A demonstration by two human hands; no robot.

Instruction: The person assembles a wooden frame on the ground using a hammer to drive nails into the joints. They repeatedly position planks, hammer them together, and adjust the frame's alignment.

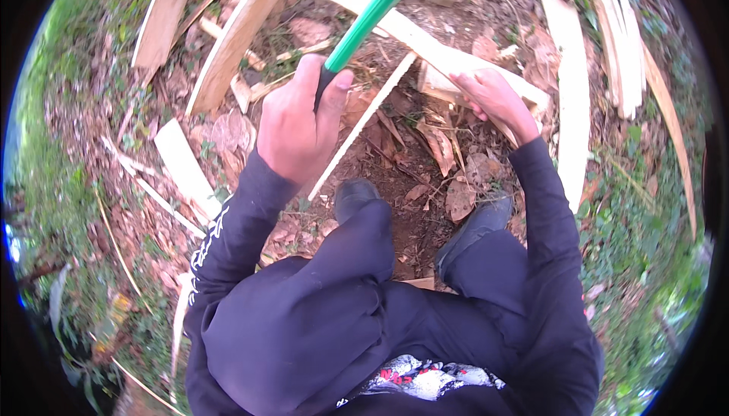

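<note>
My left hand (301, 116) is closed round the black grip of a green-handled tool (370, 20). Its grey metal head is cut off by the top edge, so I cannot tell whether it is a hatchet or a hammer. Toward the right, my right hand (493, 99) has its fingers curled at the near edge of a long pale wooden slat (425, 42), close to its right end. The slat slants up to the left and passes behind the tool's handle. Under its right end lies a wood block (443, 84). A thin wood strip (363, 126) slants between my hands.
Split planks (237, 40) lie at the upper left, with a shorter piece (184, 165) below. On the right are a long board (571, 97) and a stack of slats (621, 52). My boots (474, 230) rest on soil strewn with dry leaves, chips and grass.
</note>
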